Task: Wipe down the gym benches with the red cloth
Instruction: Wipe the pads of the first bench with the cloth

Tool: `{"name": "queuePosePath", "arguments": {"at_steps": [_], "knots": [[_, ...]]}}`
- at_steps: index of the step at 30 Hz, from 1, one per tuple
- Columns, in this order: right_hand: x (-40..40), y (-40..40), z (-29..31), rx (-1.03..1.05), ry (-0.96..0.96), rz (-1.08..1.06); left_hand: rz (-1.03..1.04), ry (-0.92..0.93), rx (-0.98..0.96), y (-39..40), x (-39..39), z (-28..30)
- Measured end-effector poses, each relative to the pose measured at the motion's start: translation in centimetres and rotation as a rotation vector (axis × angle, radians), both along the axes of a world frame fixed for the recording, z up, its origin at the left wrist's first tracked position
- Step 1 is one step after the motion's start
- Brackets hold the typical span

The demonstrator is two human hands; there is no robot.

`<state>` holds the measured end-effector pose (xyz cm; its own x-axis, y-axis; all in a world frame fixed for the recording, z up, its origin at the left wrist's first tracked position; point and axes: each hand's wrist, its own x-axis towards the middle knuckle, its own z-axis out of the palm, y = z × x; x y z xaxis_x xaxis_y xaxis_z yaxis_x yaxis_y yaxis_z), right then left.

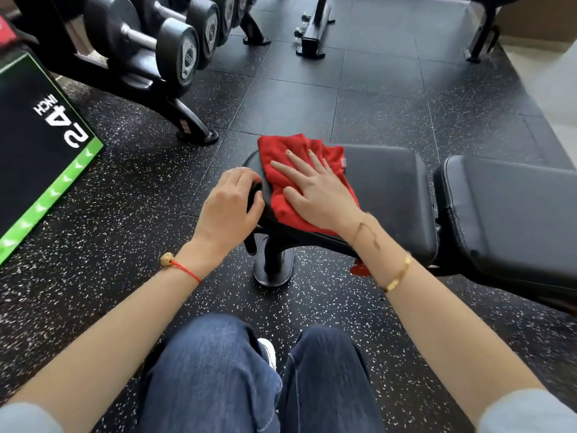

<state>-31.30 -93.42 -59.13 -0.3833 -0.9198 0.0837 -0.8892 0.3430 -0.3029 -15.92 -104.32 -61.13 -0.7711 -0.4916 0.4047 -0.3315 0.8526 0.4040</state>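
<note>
The cloth [299,179] overhung the desk's [384,189] end; right hand [315,192] spread flat on it, left hand [231,204] gripped the desk's edge.

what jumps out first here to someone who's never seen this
The red cloth on the near end of the black bench, pressed flat by the right hand. The left hand grips the bench's end; dumbbells line a rack at upper left.
</note>
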Motion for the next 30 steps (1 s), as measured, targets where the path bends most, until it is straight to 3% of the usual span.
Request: {"name": "queuePosePath", "arguments": {"at_steps": [8, 16, 20, 24, 30], "knots": [[-5.2, 3.0, 0.7, 0.041, -0.017, -0.332, -0.071, -0.039, -0.037, 0.2, -2.6, 0.8], [-1.3, 9.4, 0.0, -0.015, 0.036, -0.246, -0.067, -0.045, -0.008, 1.2, -6.2, 1.0], [-4.0, 11.5, 0.1, -0.012, 0.011, -0.367, -0.064, -0.062, -0.019, 1.1, -6.9, 0.7], [-8.1, 8.3, 0.9, 0.046, -0.036, -0.541, -0.059, -0.044, -0.029, 1.4, -6.7, 0.4], [-5.3, 5.9, 0.6, 0.037, 0.014, -0.369, -0.038, -0.034, -0.021, 1.5, -6.9, 0.3]]}}
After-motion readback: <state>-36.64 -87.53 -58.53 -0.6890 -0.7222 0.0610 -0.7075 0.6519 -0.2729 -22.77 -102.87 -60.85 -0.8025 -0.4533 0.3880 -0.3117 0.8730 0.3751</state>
